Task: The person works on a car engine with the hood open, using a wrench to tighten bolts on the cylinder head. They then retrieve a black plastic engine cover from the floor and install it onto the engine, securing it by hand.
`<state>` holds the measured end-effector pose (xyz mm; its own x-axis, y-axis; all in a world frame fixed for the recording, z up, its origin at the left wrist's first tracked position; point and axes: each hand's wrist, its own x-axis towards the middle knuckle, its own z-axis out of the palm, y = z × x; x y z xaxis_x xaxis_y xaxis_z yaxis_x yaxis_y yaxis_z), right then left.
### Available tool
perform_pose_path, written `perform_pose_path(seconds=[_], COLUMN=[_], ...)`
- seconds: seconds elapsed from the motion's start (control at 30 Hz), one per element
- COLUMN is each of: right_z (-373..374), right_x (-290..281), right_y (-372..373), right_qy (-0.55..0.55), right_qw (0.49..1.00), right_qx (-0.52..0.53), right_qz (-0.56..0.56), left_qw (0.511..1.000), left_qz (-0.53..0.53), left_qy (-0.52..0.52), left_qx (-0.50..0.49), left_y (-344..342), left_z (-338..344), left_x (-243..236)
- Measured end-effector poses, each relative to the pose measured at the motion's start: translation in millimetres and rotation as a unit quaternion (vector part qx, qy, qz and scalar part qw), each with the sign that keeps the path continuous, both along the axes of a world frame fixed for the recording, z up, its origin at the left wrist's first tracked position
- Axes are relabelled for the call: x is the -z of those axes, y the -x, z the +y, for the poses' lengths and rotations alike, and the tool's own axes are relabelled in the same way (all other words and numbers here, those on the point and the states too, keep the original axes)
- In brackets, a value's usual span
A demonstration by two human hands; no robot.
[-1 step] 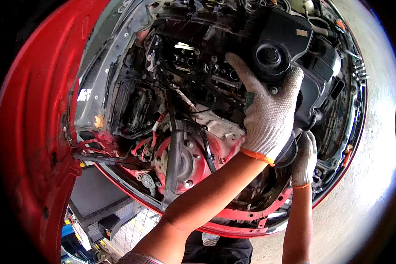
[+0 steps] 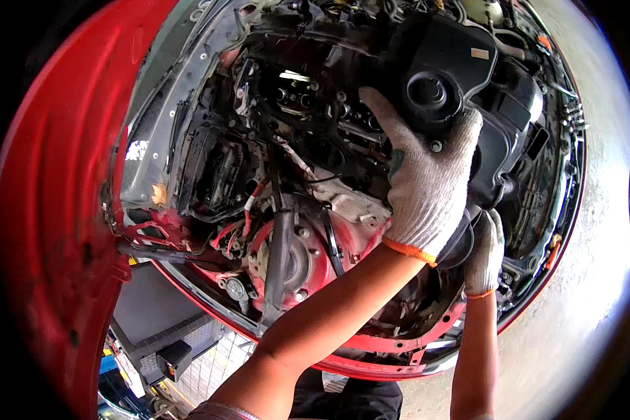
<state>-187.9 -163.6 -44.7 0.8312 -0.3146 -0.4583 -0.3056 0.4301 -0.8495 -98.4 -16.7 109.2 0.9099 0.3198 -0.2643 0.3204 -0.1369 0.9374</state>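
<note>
Both my hands wear white knitted gloves with orange cuffs and reach into a car's engine bay. My left hand (image 2: 430, 185) grips the near part of a black plastic engine housing (image 2: 462, 52), thumb and fingers spread to either side below its round raised part. Lower and to the right, my right hand (image 2: 486, 255) is closed at the housing's near end, fingers pressed together. What it holds there is hidden. Between the two wrists shows a round black duct (image 2: 458, 241), partly covered by the left glove.
At the left stands the raised red hood (image 2: 56, 210). A red strut tower (image 2: 297, 259) with bolts lies left of my forearm, a black hose (image 2: 278, 252) crossing it. A dry leaf (image 2: 159, 194) rests near the windshield. A grey tool cart (image 2: 154, 308) stands lower left.
</note>
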Motion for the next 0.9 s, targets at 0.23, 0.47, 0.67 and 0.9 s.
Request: perform_pose_path(seconds=[0.23, 0.47, 0.67, 0.9], right_z=[30, 46, 58, 63], right_x=[-39, -40, -43, -72], right_y=[-26, -31, -40, -61], right_qy=[0.112, 0.108, 0.065, 0.158], right_qw=[0.992, 0.991, 0.996, 0.986], right_qx=[-0.04, -0.065, -0.032, 0.008], right_qz=[-0.035, -0.048, -0.042, -0.056], left_qw=[0.983, 0.997, 0.943, 0.98], left_qz=[-0.155, -0.049, -0.233, -0.196], left_qy=[0.083, 0.053, -0.236, 0.003], left_qx=[-0.054, -0.036, 0.009, -0.011], left_y=[-35, -59, -64, -67], left_z=[6, 29, 32, 27], left_x=[29, 14, 56, 55])
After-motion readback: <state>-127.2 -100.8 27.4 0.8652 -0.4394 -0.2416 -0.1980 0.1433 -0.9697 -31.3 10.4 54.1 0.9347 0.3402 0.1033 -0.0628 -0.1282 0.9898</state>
